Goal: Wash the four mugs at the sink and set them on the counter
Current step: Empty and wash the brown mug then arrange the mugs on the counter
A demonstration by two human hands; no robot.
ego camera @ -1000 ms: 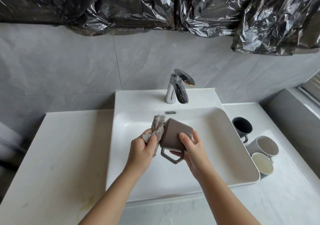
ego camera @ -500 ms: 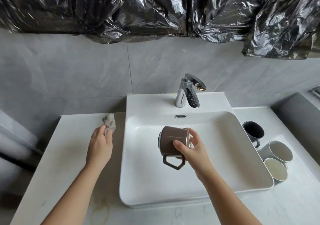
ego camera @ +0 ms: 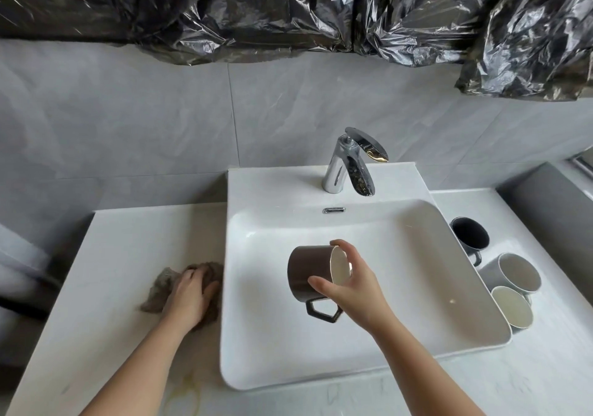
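Note:
My right hand (ego camera: pixel 351 287) grips a brown mug (ego camera: pixel 308 271) by its rim over the white sink basin (ego camera: pixel 433 287). The mug lies on its side with its cream inside facing right and its angular handle hanging down. My left hand (ego camera: pixel 189 293) rests on a grey-brown cloth (ego camera: pixel 163 284) on the left counter, just beside the sink's edge. Three other mugs lie on the right counter against the basin: a dark mug (ego camera: pixel 470 234), a grey mug (ego camera: pixel 510 274) and a pale mug (ego camera: pixel 511 308).
A chrome faucet (ego camera: pixel 349 163) stands at the back of the sink; no water runs. The white counter (ego camera: pixel 122 255) spreads left and right of the basin. Grey tiled wall behind, black plastic sheeting (ego camera: pixel 288 8) above. A grey ledge (ego camera: pixel 545 210) rises at the far right.
My left hand carried the cloth away from the mug to the left counter and now lies on it there. My right hand turned the mug so that its opening faces right.

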